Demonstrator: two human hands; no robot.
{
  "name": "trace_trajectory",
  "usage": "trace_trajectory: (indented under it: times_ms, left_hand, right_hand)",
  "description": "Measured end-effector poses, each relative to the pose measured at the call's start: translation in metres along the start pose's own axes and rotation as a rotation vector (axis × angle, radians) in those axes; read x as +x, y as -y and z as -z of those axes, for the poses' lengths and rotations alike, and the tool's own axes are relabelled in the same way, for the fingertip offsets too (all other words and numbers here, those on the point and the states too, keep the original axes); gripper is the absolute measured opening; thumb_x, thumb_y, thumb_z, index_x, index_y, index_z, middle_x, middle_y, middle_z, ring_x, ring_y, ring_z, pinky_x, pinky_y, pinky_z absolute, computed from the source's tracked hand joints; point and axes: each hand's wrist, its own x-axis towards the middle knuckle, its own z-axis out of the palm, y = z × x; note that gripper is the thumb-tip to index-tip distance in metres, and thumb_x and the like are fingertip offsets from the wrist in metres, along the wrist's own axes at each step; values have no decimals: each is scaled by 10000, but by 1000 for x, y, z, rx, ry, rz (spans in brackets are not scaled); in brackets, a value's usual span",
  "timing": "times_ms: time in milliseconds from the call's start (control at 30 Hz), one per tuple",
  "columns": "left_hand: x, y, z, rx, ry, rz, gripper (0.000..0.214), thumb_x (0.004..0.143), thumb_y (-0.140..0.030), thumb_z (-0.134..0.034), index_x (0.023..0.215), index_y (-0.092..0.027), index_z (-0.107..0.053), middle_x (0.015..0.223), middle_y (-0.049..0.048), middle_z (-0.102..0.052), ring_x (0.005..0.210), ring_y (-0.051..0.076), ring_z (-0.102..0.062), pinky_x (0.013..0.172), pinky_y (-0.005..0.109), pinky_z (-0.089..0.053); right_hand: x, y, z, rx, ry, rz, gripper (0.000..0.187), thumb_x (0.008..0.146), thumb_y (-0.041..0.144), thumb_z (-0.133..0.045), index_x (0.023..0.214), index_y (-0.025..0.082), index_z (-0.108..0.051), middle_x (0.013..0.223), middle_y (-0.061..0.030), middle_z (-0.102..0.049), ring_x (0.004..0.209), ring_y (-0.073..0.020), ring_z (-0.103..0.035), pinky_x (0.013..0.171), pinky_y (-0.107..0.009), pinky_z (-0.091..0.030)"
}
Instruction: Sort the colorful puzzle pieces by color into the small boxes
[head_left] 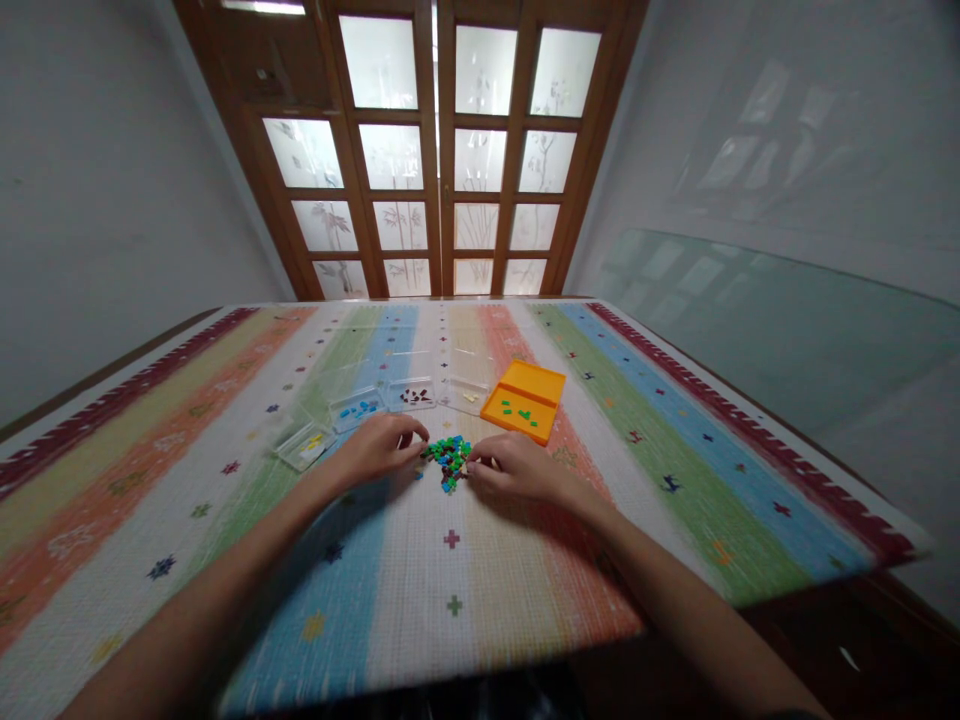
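Note:
A small heap of mixed blocks (448, 458), green, blue and dark brown, lies on the striped cloth between my hands. At its left edge is my left hand (381, 445), fingers curled with the tips close together; anything in them is too small to make out. My right hand (516, 466) rests against the heap's right side, thumb and fingers drawn together, and what they pinch is hidden. Just beyond my right hand stands an open orange case (553, 415) with several green blocks (517, 412) in its near half.
Clear lidded boxes stand in an arc behind the heap: one with yellow pieces (311, 445), one with blue pieces (358, 410), one with dark brown pieces (415, 396), one with cream pieces (470, 397). The striped tablecloth (300, 600) covers the table, with walls on both sides.

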Motion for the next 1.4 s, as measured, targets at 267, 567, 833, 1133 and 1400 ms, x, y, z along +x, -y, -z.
trace_trajectory:
  times_ms: [267, 567, 833, 1133, 1400]
  left_hand:
    - [38, 41, 31, 110, -218, 161, 247, 854, -313, -583, 907, -172, -779, 546, -25, -553, 539, 126, -495, 613, 241, -341]
    - [57, 54, 23, 173, -239, 222, 310, 847, -356, -576, 993, -172, -779, 608, -3, -618, 577, 152, -542, 615, 249, -369]
    - [41, 49, 18, 96, -355, 257, 393, 895, -359, -490, 1085, -138, -754, 605, -6, -598, 542, 152, -500, 647, 273, -391]
    - [20, 37, 15, 92, -270, 213, 353, 888, -328, -494, 1028, -163, -773, 570, -5, -599, 534, 148, -507, 617, 257, -369]
    - [11, 15, -3, 50, -100, 96, 316, 873, -302, -515, 1006, -162, -766, 575, -11, -606, 530, 136, -508, 600, 246, -359]
  right_hand:
    - [0, -2, -1, -23, 23, -1, 197, 931, 199, -574, 852, 174, -751, 812, -73, -742, 696, -159, -586, 656, -275, -387]
    - [-2, -2, -1, -49, 33, 0, 203, 947, 229, -566, 916, 203, -765, 885, -80, -761, 754, -178, -617, 685, -298, -410]
    - [-3, -1, 0, -42, 37, -5, 200, 945, 210, -568, 889, 193, -759, 890, -81, -762, 764, -175, -623, 702, -297, -422]
    - [-2, 0, 1, -29, 32, 5, 215, 923, 171, -547, 911, 191, -760, 917, -85, -767, 784, -179, -640, 720, -298, -441]
    - [-3, -2, 1, -52, 18, -22, 242, 905, 174, -513, 867, 183, -752, 883, -79, -755, 755, -166, -619, 701, -285, -422]
